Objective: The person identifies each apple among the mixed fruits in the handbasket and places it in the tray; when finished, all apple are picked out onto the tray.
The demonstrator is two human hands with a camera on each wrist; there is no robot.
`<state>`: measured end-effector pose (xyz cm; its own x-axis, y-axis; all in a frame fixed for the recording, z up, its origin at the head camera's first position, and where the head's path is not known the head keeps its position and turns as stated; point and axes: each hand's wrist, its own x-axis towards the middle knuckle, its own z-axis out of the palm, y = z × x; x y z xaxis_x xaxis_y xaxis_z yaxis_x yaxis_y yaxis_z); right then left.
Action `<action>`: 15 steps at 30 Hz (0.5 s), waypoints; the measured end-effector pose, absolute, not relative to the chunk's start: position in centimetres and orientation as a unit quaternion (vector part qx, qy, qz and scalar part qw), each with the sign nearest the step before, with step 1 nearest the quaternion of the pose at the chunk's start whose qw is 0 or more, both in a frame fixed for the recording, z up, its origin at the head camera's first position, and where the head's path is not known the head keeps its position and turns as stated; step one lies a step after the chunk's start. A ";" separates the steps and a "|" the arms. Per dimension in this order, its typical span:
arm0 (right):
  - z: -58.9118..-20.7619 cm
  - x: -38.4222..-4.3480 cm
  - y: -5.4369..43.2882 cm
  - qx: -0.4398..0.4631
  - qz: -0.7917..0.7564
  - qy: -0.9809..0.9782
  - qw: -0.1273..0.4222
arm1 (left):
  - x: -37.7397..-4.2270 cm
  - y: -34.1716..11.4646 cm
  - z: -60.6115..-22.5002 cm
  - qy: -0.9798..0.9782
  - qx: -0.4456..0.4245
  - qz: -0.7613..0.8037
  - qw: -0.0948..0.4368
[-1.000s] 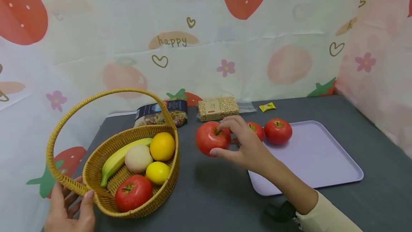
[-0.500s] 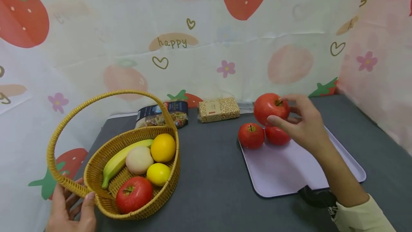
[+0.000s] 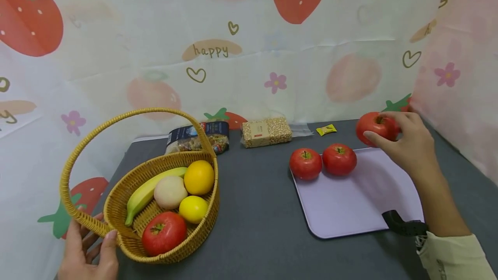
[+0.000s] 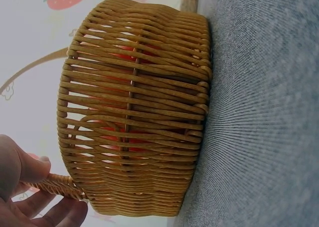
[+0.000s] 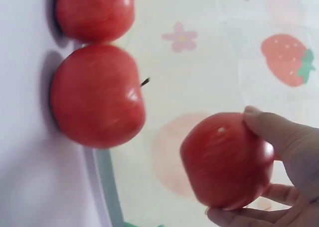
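My right hand [image 3: 412,141] grips a red apple [image 3: 376,128] between thumb and fingers, over the far right part of a pale lilac tray [image 3: 350,206]. In the right wrist view this apple [image 5: 227,160] hangs clear of two other apples. Those two, a left apple [image 3: 305,164] and a right apple [image 3: 339,159], sit side by side at the tray's far left corner. At the left, my left hand [image 3: 91,249] holds the handle base of a wicker basket [image 3: 212,219]. Inside lie a banana [image 3: 144,191], a pale round fruit [image 3: 170,192], an orange [image 3: 199,177], a lemon [image 3: 193,209] and an apple [image 3: 164,233].
Along the back of the grey table [image 3: 256,237] lie a dark-labelled food bag [image 3: 198,136], a vacuum-packed bag of grain [image 3: 266,132] and a small yellow packet [image 3: 326,129]. Behind them hangs a strawberry-print cloth [image 3: 249,90].
My right hand has carried the apple rightward from beside the basket, passing over the two apples, to the tray's far right. My left hand has stayed at the basket handle.
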<state>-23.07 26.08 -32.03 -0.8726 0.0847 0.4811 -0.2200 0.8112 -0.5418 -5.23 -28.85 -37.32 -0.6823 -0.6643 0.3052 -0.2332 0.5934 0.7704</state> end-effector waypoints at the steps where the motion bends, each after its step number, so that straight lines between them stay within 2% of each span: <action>1: -32.3 -23.3 26.3 0.032 0.298 -0.925 0.232 | -5.2 -28.9 -37.3 -0.842 0.267 -0.364 0.297; 7: -34.2 -24.5 27.8 0.012 0.290 -0.945 0.150 | -5.2 -28.9 -37.5 -0.835 0.264 -0.369 0.311; 15: -36.7 -25.4 29.2 0.005 0.277 -0.955 0.103 | -5.2 -28.6 -37.6 -0.834 0.261 -0.364 0.321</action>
